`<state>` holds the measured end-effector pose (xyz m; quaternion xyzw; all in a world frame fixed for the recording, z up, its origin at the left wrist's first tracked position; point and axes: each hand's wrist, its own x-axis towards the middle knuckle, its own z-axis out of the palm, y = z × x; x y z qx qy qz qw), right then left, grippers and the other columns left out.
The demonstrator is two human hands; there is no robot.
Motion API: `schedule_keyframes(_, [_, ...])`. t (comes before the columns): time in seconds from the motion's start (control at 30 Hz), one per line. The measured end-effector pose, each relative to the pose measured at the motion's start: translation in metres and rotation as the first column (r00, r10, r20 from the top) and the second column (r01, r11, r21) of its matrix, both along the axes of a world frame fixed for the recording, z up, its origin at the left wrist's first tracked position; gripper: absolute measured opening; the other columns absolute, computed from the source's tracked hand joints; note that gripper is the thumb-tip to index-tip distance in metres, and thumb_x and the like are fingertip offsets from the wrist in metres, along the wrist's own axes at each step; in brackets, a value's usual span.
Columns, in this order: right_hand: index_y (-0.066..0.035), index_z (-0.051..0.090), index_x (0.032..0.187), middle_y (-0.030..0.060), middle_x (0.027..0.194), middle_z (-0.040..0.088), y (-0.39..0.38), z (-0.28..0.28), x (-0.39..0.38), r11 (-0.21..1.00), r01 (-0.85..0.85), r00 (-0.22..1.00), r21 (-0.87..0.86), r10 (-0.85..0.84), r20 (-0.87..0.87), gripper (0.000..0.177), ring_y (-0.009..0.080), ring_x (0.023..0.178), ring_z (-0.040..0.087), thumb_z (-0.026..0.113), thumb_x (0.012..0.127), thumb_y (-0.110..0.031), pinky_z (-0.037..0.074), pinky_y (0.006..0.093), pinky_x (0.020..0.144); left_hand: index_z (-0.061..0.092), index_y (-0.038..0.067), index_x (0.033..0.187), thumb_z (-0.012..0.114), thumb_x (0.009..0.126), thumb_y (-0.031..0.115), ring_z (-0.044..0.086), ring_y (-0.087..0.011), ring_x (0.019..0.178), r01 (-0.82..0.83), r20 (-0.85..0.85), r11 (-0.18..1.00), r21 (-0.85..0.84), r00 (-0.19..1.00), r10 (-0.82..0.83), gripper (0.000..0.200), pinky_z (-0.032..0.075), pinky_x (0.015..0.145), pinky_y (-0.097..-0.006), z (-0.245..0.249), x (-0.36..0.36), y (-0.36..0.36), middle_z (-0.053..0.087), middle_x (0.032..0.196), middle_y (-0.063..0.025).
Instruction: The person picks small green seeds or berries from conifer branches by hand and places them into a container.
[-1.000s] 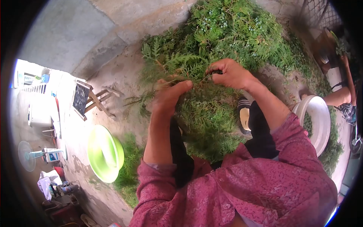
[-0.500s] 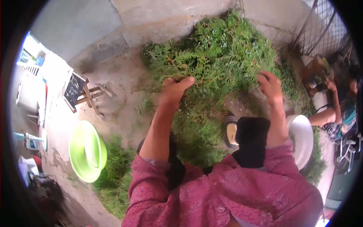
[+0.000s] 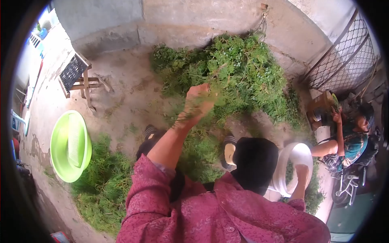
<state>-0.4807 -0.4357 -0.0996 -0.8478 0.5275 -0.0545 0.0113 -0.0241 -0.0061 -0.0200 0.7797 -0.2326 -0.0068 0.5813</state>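
A rough, stained concrete floor runs up to a grey wall, with a wire-mesh gate on the right. Against the wall lies a large heap of foliage, feathery and flat-sprayed, dotted with pale berries, and spreading down towards the person's feet. A smaller heap of the same greenery lies at the lower left. Touching its edge, a round lime-green plastic basin with a ribbed, slotted inside sits tilted on the floor. At the lower right is a white, smooth-walled round tub; a little green shows inside its rim. A wooden stool with a dark slatted top lies tipped over, well apart at the upper left. Another person sits at the far right.

The left hand, on an arm in a patterned magenta sleeve, is closed in a fist around a sprig, raised in front of the large heap. The right hand is down in the mouth of the white tub; how far open it is cannot be told.
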Motion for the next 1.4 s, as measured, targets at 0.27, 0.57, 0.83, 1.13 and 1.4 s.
schedule_keyframes(0.27, [0.002, 0.062, 0.084, 0.009, 0.068, 0.06, 0.153, 0.116, 0.217, 0.809, -0.549, 0.78, 0.207, 0.408, 0.475, 0.02, 0.0134, 0.061, 0.056, 0.056, 0.076, -0.015, 0.044, 0.0264, 0.058, 0.058, 0.0, 0.079, 0.059, 0.075, 0.019, 0.057, -0.0377, 0.075, -0.09, 0.296, 0.919, 0.383, 0.955, -0.03, 0.02, 0.046, 0.065, -0.0435, 0.003, 0.0, 0.005, 0.059, 0.077, -0.0195])
schedule_keyframes(0.57, [0.002, 0.06, 0.096, 0.0041, 0.077, 0.06, 0.303, 0.14, 0.323, 0.186, -0.888, 0.445, 0.421, 0.121, 0.887, 0.034, 0.009, 0.07, 0.054, 0.059, 0.083, -0.029, 0.044, 0.0226, 0.063, 0.057, 0.002, 0.082, 0.061, 0.072, 0.018, 0.058, -0.0368, 0.078, -0.005, 0.15, 0.909, 0.416, 0.987, -0.063, 0.02, 0.047, 0.066, -0.0422, 0.007, 0.017, 0.026, 0.06, 0.079, -0.0193])
schedule_keyframes(0.83, [-0.002, 0.06, 0.078, -0.0036, 0.065, 0.051, 0.322, 0.112, 0.354, 0.113, -0.869, 0.484, 0.482, -0.01, 0.875, 0.028, 0.0038, 0.059, 0.044, 0.063, 0.081, -0.03, 0.036, 0.0201, 0.053, 0.057, 0.002, 0.084, 0.059, 0.071, 0.017, 0.059, -0.035, 0.08, -0.089, 0.108, 0.789, 0.609, 0.994, 0.028, 0.019, 0.048, 0.068, -0.0418, 0.03, 0.006, 0.022, 0.061, 0.082, -0.0181])
schedule_keyframes(1.13, [-0.003, 0.062, 0.077, -0.0035, 0.065, 0.055, 0.324, 0.11, 0.355, 0.076, -0.803, 0.548, 0.591, -0.295, 0.783, 0.021, 0.0039, 0.058, 0.045, 0.063, 0.081, -0.024, 0.036, 0.0239, 0.049, 0.052, 0.004, 0.111, 0.062, 0.078, 0.02, 0.055, -0.0139, 0.08, 0.273, -0.094, 0.958, 0.09, 0.96, -0.265, 0.038, 0.044, 0.073, -0.0294, 0.003, 0.02, 0.02, 0.061, 0.09, -0.005])
schedule_keyframes(1.4, [-0.002, 0.058, 0.073, 0.0124, 0.068, 0.059, 0.313, 0.098, 0.368, 0.415, -0.91, 0.336, -0.023, 0.767, 0.547, 0.017, 0.0249, 0.061, 0.058, 0.062, 0.075, -0.018, 0.042, 0.0369, 0.05, 0.052, 0.003, 0.108, 0.062, 0.08, 0.03, 0.049, -0.0102, 0.085, 0.454, -0.301, 0.784, -0.423, 0.745, -0.595, 0.04, 0.04, 0.075, -0.0257, 0.02, -0.001, 0.016, 0.057, 0.096, -0.0016])
